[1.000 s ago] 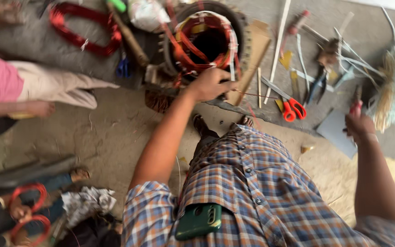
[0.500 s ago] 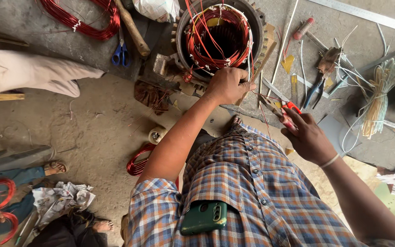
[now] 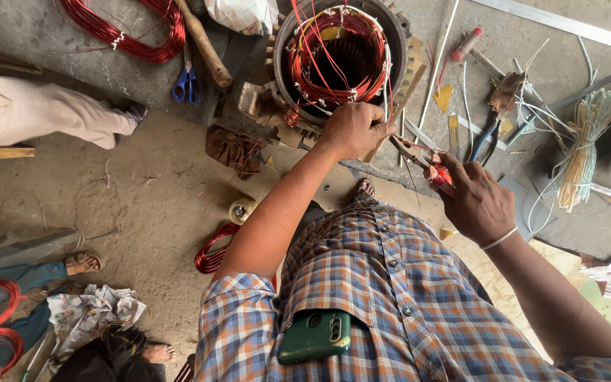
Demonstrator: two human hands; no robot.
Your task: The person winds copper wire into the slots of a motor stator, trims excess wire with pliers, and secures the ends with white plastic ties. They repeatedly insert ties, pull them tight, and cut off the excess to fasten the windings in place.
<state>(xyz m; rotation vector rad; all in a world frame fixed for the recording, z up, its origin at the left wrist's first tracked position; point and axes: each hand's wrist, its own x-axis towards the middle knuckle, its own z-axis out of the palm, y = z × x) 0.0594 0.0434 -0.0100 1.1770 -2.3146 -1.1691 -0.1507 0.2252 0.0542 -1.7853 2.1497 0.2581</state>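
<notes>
A round motor stator [image 3: 397,32] with red copper windings [image 3: 334,88] lies on the slab in front of me. My left hand [image 3: 351,131] rests on its near rim, fingers closed around thin wire ends from the winding. My right hand [image 3: 472,201] is just right of it and grips red-handled scissors [image 3: 419,155], whose blades point at the left hand's fingers. My checked shirt with a green phone [image 3: 314,336] in its pocket fills the lower view.
Blue scissors [image 3: 187,85], a wooden hammer handle [image 3: 206,42] and a red wire coil [image 3: 129,32] lie left of the stator. Pliers [image 3: 486,134], a metal ruler [image 3: 560,25] and a bundle of pale strips [image 3: 581,148] lie right. Another person's leg [image 3: 51,120] is at left.
My right hand has come in from the tools at the far right to beside my left hand, bringing the red-handled scissors. The left hand stays at the stator's rim.
</notes>
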